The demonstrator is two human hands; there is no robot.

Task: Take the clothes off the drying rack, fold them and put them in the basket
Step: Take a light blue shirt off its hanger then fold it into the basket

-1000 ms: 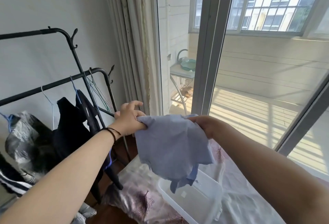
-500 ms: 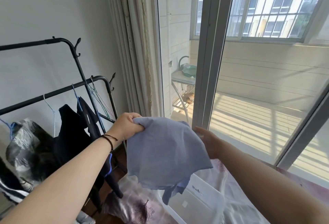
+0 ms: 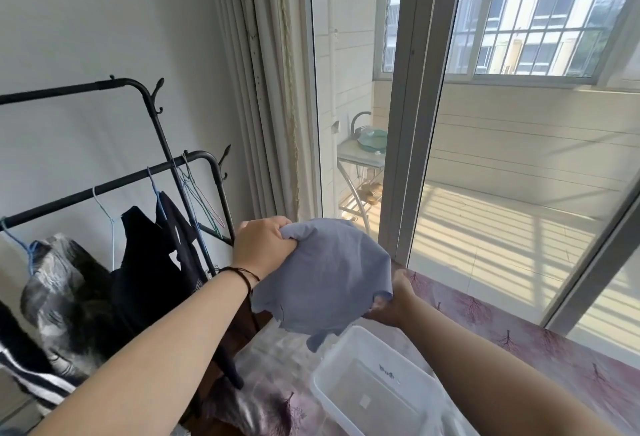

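A pale blue garment (image 3: 322, 278) hangs bunched between my hands above the clear plastic basket (image 3: 372, 390). My left hand (image 3: 263, 247) grips its upper left corner. Lower down, my right hand (image 3: 393, 304) holds the right edge from underneath, partly hidden by the cloth. The black drying rack (image 3: 145, 172) stands at the left against the wall. On it hang a black garment (image 3: 156, 262), a grey patterned one (image 3: 59, 283) and a black-and-white striped one (image 3: 31, 376).
The basket sits on a surface covered with a purple tree-patterned cloth (image 3: 485, 314). Empty wire hangers (image 3: 197, 193) hang at the rack's right end. A curtain (image 3: 263, 89) and a sliding glass door frame (image 3: 408, 106) lie ahead, with a balcony beyond.
My right hand has dropped from the garment's top edge to its lower right edge. The cloth now drapes rounder between the hands, and the left hand has kept its grip.
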